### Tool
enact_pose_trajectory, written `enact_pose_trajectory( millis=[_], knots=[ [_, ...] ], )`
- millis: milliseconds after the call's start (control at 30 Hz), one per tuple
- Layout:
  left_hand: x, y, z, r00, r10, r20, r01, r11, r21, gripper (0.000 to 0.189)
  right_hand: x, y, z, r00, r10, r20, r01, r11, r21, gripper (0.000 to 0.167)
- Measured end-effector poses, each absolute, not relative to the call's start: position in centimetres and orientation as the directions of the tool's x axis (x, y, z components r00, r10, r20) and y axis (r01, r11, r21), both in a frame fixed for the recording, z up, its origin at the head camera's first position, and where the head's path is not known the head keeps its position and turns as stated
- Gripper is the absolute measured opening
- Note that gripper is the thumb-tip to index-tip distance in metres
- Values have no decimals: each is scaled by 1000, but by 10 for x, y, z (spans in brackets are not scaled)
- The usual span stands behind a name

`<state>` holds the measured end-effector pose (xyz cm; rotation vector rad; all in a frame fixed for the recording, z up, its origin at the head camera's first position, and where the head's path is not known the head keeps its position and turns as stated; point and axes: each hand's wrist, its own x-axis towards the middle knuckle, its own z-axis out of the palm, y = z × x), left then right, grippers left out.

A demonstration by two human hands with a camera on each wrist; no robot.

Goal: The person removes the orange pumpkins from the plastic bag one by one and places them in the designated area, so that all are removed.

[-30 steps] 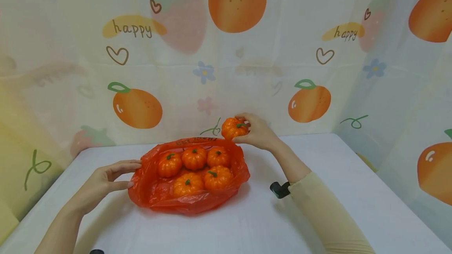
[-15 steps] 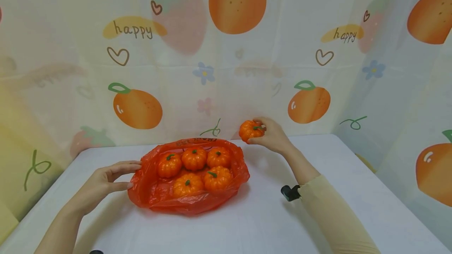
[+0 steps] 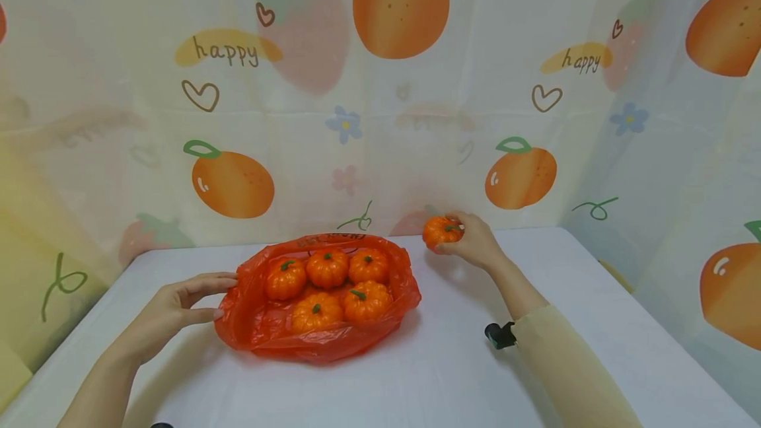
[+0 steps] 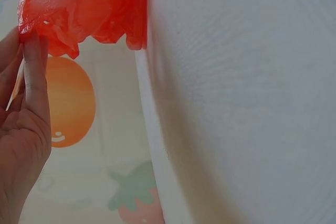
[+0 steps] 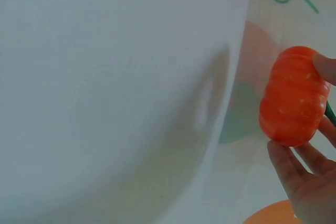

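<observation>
In the head view, a red plastic bag [image 3: 321,350] lies wide open on the table, with several small orange toy pumpkins [image 3: 327,268] inside it. My left hand [image 3: 169,312] holds the left edge of the bag between thumb and fingers; in the left wrist view its fingertips meet the red plastic [image 4: 84,9]. Right of the bag, my right hand [image 3: 472,241] grips another orange pumpkin [image 3: 440,233] just above the table near its back edge. The right wrist view shows this pumpkin [image 5: 294,98] between thumb and fingers, its green stem partly hidden by the hand.
A white cloth covers the table [image 3: 380,388]. Behind it hangs a curtain [image 3: 428,98] printed with fruit, hearts and flowers. A small black device [image 3: 501,335] sits at the right sleeve's cuff.
My right hand has carried its pumpkin from above the bag's back right rim rightward and down toward the table. The left hand and the bag have stayed in place.
</observation>
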<state>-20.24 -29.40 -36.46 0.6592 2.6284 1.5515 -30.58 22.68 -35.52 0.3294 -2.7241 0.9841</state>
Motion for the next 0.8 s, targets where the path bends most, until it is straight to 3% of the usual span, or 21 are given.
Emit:
enact_pose_trajectory(
  millis=[800],
  knots=[
    [-199,-299,-369,-915,353,196,341,417,842,43,-301,251,-379,-985,-32,170,-127,801,-586,69]
  ],
)
